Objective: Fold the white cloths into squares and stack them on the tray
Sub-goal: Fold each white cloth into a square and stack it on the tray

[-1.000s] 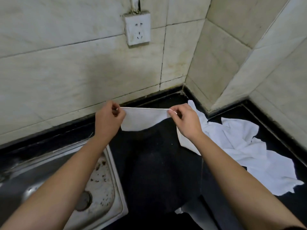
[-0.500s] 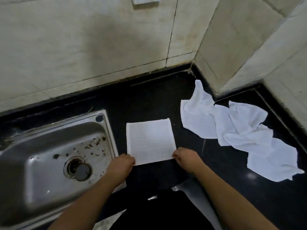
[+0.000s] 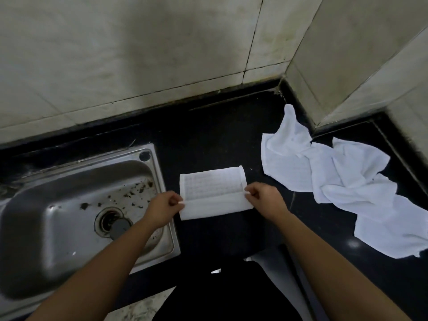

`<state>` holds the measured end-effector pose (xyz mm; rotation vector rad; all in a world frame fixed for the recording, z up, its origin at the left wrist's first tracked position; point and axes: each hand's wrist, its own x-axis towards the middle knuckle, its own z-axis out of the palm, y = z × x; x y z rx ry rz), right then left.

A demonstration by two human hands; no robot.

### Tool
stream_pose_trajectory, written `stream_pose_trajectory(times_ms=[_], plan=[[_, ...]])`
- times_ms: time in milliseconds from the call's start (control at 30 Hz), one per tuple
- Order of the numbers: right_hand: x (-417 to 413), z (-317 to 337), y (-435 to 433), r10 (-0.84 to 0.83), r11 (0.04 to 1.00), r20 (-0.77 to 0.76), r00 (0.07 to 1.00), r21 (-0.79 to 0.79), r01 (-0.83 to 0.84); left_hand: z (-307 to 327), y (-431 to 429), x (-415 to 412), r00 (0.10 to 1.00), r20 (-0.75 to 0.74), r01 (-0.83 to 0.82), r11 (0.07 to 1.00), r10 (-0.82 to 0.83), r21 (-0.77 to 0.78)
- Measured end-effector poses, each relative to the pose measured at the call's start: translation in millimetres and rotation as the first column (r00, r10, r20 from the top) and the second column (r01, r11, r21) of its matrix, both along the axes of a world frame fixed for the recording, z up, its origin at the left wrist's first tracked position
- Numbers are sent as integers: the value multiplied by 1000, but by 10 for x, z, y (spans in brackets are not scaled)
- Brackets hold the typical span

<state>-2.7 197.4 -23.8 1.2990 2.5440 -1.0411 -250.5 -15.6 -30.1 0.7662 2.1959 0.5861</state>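
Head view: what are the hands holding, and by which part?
The folded white cloth: the left hand pinches the left corner of its turned-over near edge, the right hand the right corner.

On the black bench (image 3: 208, 135) a white cloth (image 3: 214, 193) lies flat, its near part turned up over itself, and the left hand (image 3: 163, 208) and right hand (image 3: 264, 200) each pinch one end of the edge that runs across its middle. Just left of it is a steel sink (image 3: 69, 205) with dark specks around its drain (image 3: 111, 224). To the right, apart from the cloth, a crumpled heap of white cloths (image 3: 347, 181) sprawls toward the tiled wall (image 3: 139, 54) corner.
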Motion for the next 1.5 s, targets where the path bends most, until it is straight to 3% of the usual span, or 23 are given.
stream_pose_trajectory(times_ms=[167,467,767,900,967,1067,1167,1300,1500], plan=[[-366,18,241,-100,994,-79,992,41,103,-5,319,-174,964,62,-265,957,259,116],[-611,-244,428,-147,988,-49,988,38,149,-301,603,-307,960,-73,-261,959,269,106],[-637,-400,455,-154,987,-53,987,38,156,-426,626,-302,948,-66,-302,945,311,124],[-667,-416,422,-157,983,-41,987,88,160,-446,602,-281,957,-156,-230,966,246,115],[-681,-437,282,-122,966,-45,992,226,129,-451,534,-224,935,-319,-111,984,151,139],[-757,-496,-32,48,926,-74,996,376,-17,-500,431,-90,817,-575,138,983,-45,118],[-931,-473,-343,171,974,-218,961,184,-132,-556,355,28,774,-587,285,958,-237,-11],[-1232,-408,-640,7,986,-389,921,-153,-72,-669,281,87,758,-564,321,940,-328,-114],[-1479,-571,-692,-140,954,-449,882,-300,-1,-771,266,108,719,-597,324,931,-356,-166]])
